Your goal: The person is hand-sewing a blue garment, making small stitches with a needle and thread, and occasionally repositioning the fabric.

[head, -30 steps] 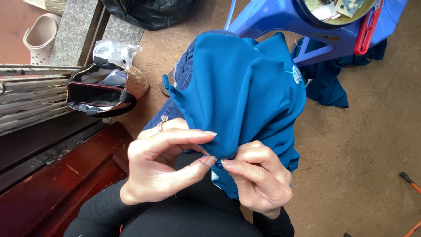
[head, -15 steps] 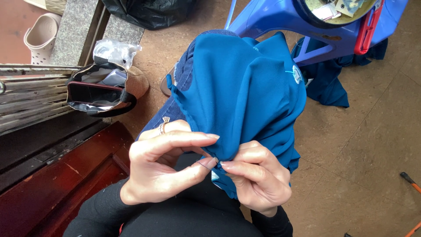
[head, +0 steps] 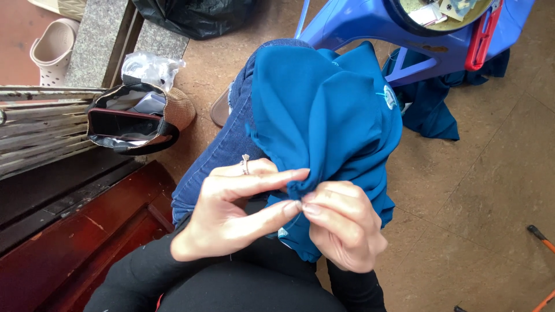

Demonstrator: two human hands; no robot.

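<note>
Fabric work looks underway rather than finished: the teal garment (head: pixel 329 121) lies draped over the person's knee, its lower edge gathered at six o'clock between both hands, and how much of the edge is already done cannot be told. Left hand (head: pixel 231 214) arches in from eight o'clock, a ring on one finger, thumb and forefinger closed on the bunched edge. Right hand (head: pixel 344 228) curls in from five o'clock, fingertips pressed together on the same edge, touching the left thumb. At ten o'clock sits an open dark handbag (head: pixel 130 124); at one o'clock, a blue plastic stool (head: pixel 370 20).
</note>
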